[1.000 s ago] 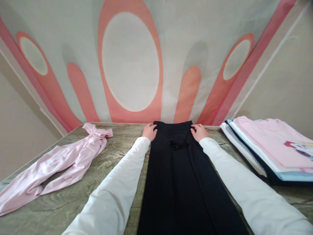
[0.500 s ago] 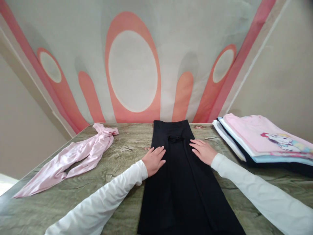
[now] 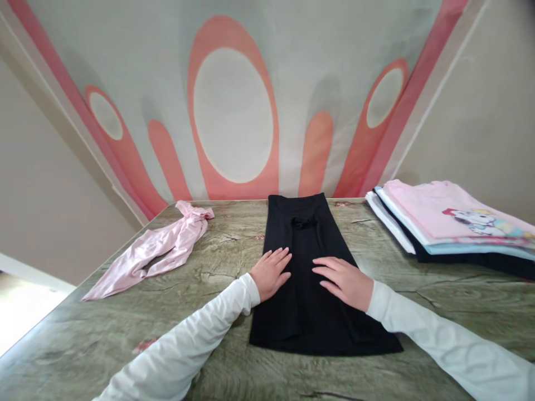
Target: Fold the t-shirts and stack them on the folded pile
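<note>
A black garment (image 3: pixel 309 312), folded lengthwise into a long strip with a small tie near its far end, lies flat in the middle of the green patterned table (image 3: pixel 104 334). My left hand (image 3: pixel 271 272) rests open on its left edge, fingers stretched forward. My right hand (image 3: pixel 343 280) lies open and flat on the cloth's middle, fingers pointing left. Both arms wear white sleeves.
A crumpled pale pink garment (image 3: pixel 159 250) lies at the table's far left. A stack of folded clothes (image 3: pixel 447 223), a pink printed shirt on top, sits at the far right. A wall hanging with pink and white shapes (image 3: pixel 234 111) stands behind the table.
Both hands slid from the garment's far waistband toward me along the cloth. The view has pulled back, and the garment's near end now shows.
</note>
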`<state>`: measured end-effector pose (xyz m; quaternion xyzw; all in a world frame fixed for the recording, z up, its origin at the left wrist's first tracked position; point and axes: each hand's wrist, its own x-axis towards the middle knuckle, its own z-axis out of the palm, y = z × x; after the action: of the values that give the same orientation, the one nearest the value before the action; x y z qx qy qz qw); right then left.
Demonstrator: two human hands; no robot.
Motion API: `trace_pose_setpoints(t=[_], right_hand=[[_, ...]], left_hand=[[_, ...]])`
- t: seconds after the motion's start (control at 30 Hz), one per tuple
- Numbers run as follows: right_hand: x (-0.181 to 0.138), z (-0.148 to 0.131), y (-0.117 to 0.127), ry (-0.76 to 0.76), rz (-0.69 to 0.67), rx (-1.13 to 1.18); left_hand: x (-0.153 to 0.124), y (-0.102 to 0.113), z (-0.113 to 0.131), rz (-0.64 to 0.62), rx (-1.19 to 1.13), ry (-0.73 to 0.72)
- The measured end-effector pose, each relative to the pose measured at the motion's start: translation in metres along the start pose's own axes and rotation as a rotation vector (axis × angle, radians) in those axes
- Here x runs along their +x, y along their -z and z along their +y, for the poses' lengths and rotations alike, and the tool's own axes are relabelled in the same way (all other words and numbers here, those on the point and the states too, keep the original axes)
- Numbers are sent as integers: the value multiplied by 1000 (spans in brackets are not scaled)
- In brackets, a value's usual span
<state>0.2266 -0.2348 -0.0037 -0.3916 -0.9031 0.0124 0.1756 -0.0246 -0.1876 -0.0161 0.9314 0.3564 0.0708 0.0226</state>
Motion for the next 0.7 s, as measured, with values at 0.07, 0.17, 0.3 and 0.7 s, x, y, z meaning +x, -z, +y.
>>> trace_pose_setpoints(t=[0.07,0.17,0.3,0.7], right_hand=[[7,-19,3,137,-43,40],[16,-40,0,344,-36,23],[26,-51,-8,518,54,-84],[23,-59,-2,577,43,-56]], left_hand=[[0,0,0,8,-1,-4],[-1,1,1,18,3,-10],[-2,2,2,23,13,-10],[15,-4,-14,29,49,62]])
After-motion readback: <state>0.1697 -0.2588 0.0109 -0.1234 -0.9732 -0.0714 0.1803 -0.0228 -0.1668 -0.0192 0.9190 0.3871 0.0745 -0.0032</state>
